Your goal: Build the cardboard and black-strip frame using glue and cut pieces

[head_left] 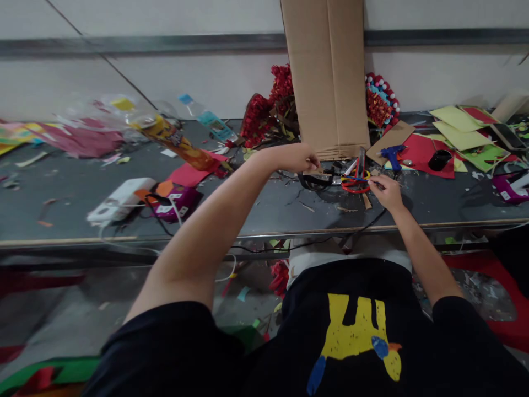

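My left hand (302,159) is above the grey tabletop in front of the cardboard, fingers pinched together; what they hold, if anything, is too small to make out. To its right, my right hand (385,191) is closed around one end of a thin blue and dark stick (359,177), whose exact kind is unclear. The stick points left toward my left hand. Beneath and between both hands lie scissors with red handles (354,189) and a black-handled tool (314,181), partly overlapping.
A tall cardboard sheet (330,77) leans against the wall. At left are an orange drink bottle (177,140), a clear bottle (215,125) and a white power strip (124,201). A blue glue gun (392,156) and coloured paper (430,154) lie at right. A cable (285,248) runs along the edge.
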Motion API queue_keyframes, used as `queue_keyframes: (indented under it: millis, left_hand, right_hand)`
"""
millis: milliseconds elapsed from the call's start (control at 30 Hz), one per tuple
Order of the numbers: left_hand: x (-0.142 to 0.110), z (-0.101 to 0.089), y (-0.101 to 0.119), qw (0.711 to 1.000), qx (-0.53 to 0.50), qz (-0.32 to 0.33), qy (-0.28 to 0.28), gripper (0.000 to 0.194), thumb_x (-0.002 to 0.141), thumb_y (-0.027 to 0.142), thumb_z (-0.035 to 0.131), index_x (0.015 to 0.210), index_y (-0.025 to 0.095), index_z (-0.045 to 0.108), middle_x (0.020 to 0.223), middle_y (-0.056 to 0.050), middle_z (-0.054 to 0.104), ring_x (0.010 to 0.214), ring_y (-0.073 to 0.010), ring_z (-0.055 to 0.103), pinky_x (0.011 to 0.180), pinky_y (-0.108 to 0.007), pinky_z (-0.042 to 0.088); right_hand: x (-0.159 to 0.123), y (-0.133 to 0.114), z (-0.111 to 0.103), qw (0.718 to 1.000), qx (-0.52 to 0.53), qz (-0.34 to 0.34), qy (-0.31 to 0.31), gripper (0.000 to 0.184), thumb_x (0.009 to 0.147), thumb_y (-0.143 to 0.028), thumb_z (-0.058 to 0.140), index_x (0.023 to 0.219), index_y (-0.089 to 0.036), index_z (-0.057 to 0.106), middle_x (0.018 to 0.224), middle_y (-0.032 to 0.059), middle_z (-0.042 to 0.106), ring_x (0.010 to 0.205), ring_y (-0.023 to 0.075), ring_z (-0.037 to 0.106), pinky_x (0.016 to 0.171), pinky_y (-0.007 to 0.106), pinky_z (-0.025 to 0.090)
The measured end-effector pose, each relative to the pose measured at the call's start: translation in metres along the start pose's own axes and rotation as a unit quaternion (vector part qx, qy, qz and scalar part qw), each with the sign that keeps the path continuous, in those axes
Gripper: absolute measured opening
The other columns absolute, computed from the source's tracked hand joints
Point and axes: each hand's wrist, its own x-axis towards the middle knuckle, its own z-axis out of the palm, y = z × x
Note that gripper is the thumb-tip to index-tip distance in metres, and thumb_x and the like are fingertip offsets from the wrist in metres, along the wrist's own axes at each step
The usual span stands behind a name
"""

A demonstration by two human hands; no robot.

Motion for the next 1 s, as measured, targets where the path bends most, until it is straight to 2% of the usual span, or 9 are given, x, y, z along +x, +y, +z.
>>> queue_keyframes:
  millis: [267, 433, 667, 767, 1000]
  left_hand:
    - [-0.004, -0.005, 0.001, 1.000, -0.008, -0.010, 0.026, 0.043, 0.076, 0.023, 0.045, 0.110, 0.013, 0.069, 0.104, -0.009, 0.072, 0.086, -0.0173, 0.064, 0.080, -0.025, 0.045]
    - [-0.004, -0.009, 0.006, 0.999, -0.016, -0.039, 0.032, 0.043, 0.076, 0.024, 0.047, 0.111, 0.013, 0.069, 0.104, -0.009, 0.072, 0.089, -0.0189, 0.064, 0.082, -0.025, 0.045]
    - [0.002, -0.009, 0.024, 0.999, -0.021, -0.046, 0.017, 0.047, 0.076, 0.022, 0.044, 0.115, 0.009, 0.066, 0.108, -0.011, 0.071, 0.092, -0.0172, 0.064, 0.080, -0.022, 0.045]
    - [0.004, -0.010, 0.031, 0.999, -0.021, -0.041, 0.023, 0.048, 0.075, 0.020, 0.043, 0.115, 0.008, 0.066, 0.107, -0.013, 0.071, 0.091, -0.0186, 0.064, 0.080, -0.025, 0.046]
    - [0.009, -0.009, 0.024, 0.999, -0.025, -0.034, 0.026, 0.047, 0.077, 0.025, 0.044, 0.116, 0.012, 0.066, 0.108, -0.010, 0.071, 0.092, -0.0184, 0.063, 0.082, -0.026, 0.045]
  right_hand:
    - [-0.002, -0.005, -0.001, 0.998, -0.011, -0.002, 0.059, 0.032, 0.087, -0.043, 0.049, 0.080, -0.020, 0.070, 0.072, 0.0050, 0.067, 0.060, 0.0154, 0.056, 0.060, 0.029, 0.044]
    - [-0.002, -0.006, -0.003, 0.995, -0.017, -0.011, 0.094, 0.031, 0.088, -0.041, 0.049, 0.080, -0.019, 0.069, 0.069, 0.0050, 0.065, 0.059, 0.0147, 0.055, 0.059, 0.028, 0.044]
    - [-0.001, -0.006, 0.000, 0.996, -0.020, -0.051, 0.077, 0.030, 0.089, -0.040, 0.050, 0.083, -0.019, 0.069, 0.071, 0.0041, 0.066, 0.061, 0.0142, 0.057, 0.060, 0.028, 0.046]
    - [-0.001, -0.007, -0.001, 0.995, -0.024, -0.061, 0.078, 0.028, 0.090, -0.039, 0.050, 0.085, -0.019, 0.070, 0.072, 0.0042, 0.067, 0.063, 0.0142, 0.059, 0.061, 0.028, 0.047]
    - [-0.001, -0.006, 0.000, 0.992, -0.047, -0.074, 0.089, 0.027, 0.090, -0.036, 0.050, 0.086, -0.019, 0.070, 0.075, 0.0048, 0.069, 0.066, 0.0143, 0.062, 0.063, 0.027, 0.049]
